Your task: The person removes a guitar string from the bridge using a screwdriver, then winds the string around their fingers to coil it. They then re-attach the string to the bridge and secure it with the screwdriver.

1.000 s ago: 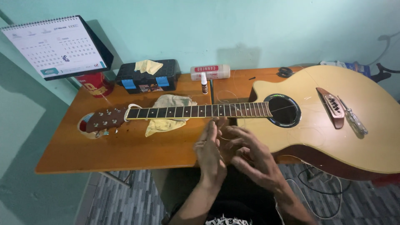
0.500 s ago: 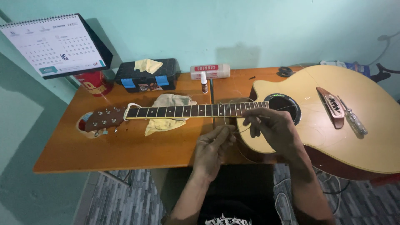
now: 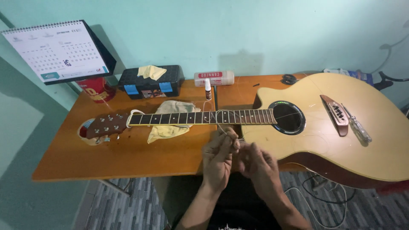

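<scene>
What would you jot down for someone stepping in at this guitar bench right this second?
Left hand: pinching a thin guitar string near the table edge.
Right hand: close beside it, fingers on the same string.
Guitar: flat on the table, neck on a yellow cloth; the string loops over the fretboard.
Screwdriver lies on the guitar body by the bridge.
Small bottle and toolbox sit behind the neck.
Done: no strings look fitted.
Left: this string is still loose.

Guitar glossy pale wood; table smooth orange wood; cloth soft, matt.
</scene>
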